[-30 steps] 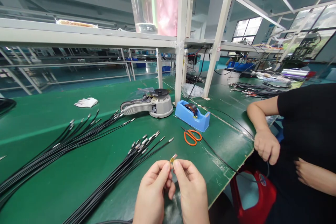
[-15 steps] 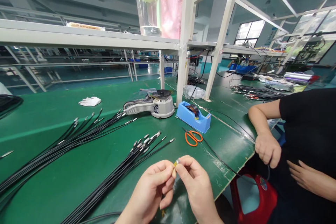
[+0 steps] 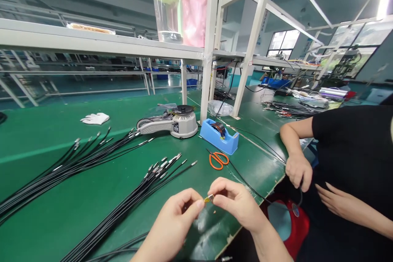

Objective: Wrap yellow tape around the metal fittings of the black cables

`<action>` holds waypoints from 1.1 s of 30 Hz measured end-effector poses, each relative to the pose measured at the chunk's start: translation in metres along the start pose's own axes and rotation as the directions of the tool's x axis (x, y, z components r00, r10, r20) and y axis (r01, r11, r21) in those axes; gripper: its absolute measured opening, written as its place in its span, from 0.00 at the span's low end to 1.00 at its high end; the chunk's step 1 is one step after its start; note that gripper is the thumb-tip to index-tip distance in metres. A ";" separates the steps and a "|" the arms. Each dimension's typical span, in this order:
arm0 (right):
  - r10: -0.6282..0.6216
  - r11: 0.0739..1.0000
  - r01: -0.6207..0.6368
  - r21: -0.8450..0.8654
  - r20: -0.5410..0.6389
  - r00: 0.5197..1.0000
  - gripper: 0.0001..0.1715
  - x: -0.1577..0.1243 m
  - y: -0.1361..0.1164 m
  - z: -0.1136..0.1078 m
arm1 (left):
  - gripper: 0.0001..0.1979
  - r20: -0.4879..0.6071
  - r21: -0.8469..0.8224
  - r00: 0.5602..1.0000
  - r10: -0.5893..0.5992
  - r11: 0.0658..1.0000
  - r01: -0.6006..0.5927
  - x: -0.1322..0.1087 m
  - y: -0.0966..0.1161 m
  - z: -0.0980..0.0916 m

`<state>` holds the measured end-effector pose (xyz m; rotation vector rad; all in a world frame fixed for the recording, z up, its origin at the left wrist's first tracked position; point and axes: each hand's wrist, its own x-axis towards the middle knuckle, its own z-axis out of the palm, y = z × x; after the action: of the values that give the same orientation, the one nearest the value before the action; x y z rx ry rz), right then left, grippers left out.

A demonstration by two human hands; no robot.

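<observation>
Between my two hands, over the green table [image 3: 135,196], is a small metal cable connector [image 3: 210,198] with yellow tape behind its silver tip. My left hand [image 3: 176,221] pinches the taped end with thumb and forefinger. At the silver tip, the thumb and fingers of my right hand [image 3: 235,200] close around it. Any cable behind the connector is hidden by my left hand. To the left of my hands lies a bundle of black cables [image 3: 123,200] with metal ends. Orange-handled scissors [image 3: 218,160] lie just beyond my hands.
A blue tape dispenser [image 3: 219,137] and a grey round tape machine [image 3: 184,123] stand farther back. More black cables [image 3: 76,163] and a white glove [image 3: 95,118] lie left. A shelf post [image 3: 208,77] rises behind. At right sits a co-worker in black [image 3: 344,151], by a red stool [image 3: 296,229].
My right hand has turned and shifted slightly right, its fingers more spread around the silver tip. The connector now lies flatter. The whole view has swung a little to the right.
</observation>
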<state>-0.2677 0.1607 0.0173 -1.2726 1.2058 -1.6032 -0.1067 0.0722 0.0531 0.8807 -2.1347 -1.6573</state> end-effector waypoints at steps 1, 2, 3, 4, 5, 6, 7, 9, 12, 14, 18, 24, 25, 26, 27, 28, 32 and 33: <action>0.031 0.999 -0.032 -0.043 -0.034 0.999 0.09 -0.001 -0.002 -0.001 | 0.15 -0.011 0.051 1.000 0.022 0.998 -0.022 -0.001 0.002 0.002; 0.051 0.995 -0.056 -0.078 -0.064 0.997 0.09 -0.001 -0.004 0.000 | 0.14 -0.005 0.086 0.999 0.046 0.995 -0.045 -0.001 0.003 0.004; 0.068 0.992 -0.077 -0.098 -0.089 0.994 0.10 -0.002 -0.005 0.001 | 0.14 0.008 0.114 0.997 0.072 0.991 -0.073 -0.002 0.003 0.006; 0.083 0.990 -0.094 -0.101 -0.109 0.991 0.11 -0.002 -0.007 0.003 | 0.14 0.023 0.144 0.995 0.097 0.985 -0.099 -0.003 0.003 0.007; 0.098 0.989 -0.110 -0.094 -0.124 0.987 0.12 -0.003 -0.008 0.005 | 0.14 0.037 0.179 0.992 0.120 0.976 -0.125 -0.003 0.003 0.008; 0.117 0.988 -0.129 -0.081 -0.133 0.984 0.12 -0.003 -0.009 0.006 | 0.14 0.049 0.219 0.989 0.142 0.964 -0.149 -0.003 0.002 0.009; 0.135 0.987 -0.145 -0.067 -0.136 0.981 0.12 -0.004 -0.010 0.008 | 0.15 0.054 0.263 0.986 0.160 0.950 -0.169 -0.003 0.000 0.010; 0.156 0.984 -0.164 -0.063 -0.119 0.981 0.12 -0.007 -0.011 0.009 | 0.17 0.056 0.348 0.981 0.186 0.917 -0.194 -0.002 -0.005 0.011; 0.190 0.975 -0.197 -0.104 -0.072 0.979 0.10 -0.011 -0.012 0.006 | 0.18 0.074 0.442 0.965 0.250 0.859 -0.257 0.001 -0.012 0.014; 0.222 0.967 -0.228 -0.117 -0.056 0.973 0.10 -0.014 -0.011 0.004 | 0.18 0.077 0.479 0.952 0.296 0.826 -0.296 0.002 -0.014 0.017; 0.200 0.976 -0.206 -0.069 -0.084 0.976 0.12 -0.018 -0.007 0.001 | 0.18 0.070 0.435 0.965 0.252 0.863 -0.257 0.003 -0.012 0.020; 0.148 0.986 -0.156 -0.050 -0.146 0.978 0.13 -0.021 -0.004 -0.005 | 0.22 0.027 0.468 0.997 0.067 0.881 -0.072 -0.003 -0.005 -0.003; 0.154 0.985 -0.163 -0.051 -0.150 0.977 0.14 -0.022 -0.004 -0.007 | 0.20 0.047 0.495 0.997 0.058 0.866 -0.074 -0.005 -0.004 -0.009; 0.158 0.985 -0.167 -0.048 -0.153 0.976 0.14 -0.023 -0.004 -0.007 | 0.19 0.071 0.516 0.996 0.049 0.853 -0.078 -0.008 -0.002 -0.013; 0.162 0.985 -0.170 -0.041 -0.160 0.974 0.15 -0.024 -0.005 -0.008 | 0.17 0.092 0.532 0.995 0.035 0.843 -0.079 -0.010 0.000 -0.017; 0.169 0.984 -0.176 -0.031 -0.173 0.970 0.15 -0.025 -0.005 -0.007 | 0.16 0.108 0.544 0.994 0.014 0.836 -0.071 -0.012 0.002 -0.021; 0.204 0.976 -0.215 -0.022 -0.234 0.951 0.17 -0.027 -0.001 -0.004 | 0.15 0.084 0.565 0.996 -0.024 0.824 -0.028 -0.019 0.002 -0.029; 0.212 0.974 -0.225 -0.026 -0.241 0.947 0.17 -0.027 0.000 -0.003 | 0.15 0.088 0.565 0.996 -0.021 0.824 -0.033 -0.019 0.001 -0.030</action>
<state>-0.2649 0.1869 0.0096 -0.9586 1.4904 -1.5989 -0.0750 0.0616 0.0651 0.9556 -2.7523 -1.0653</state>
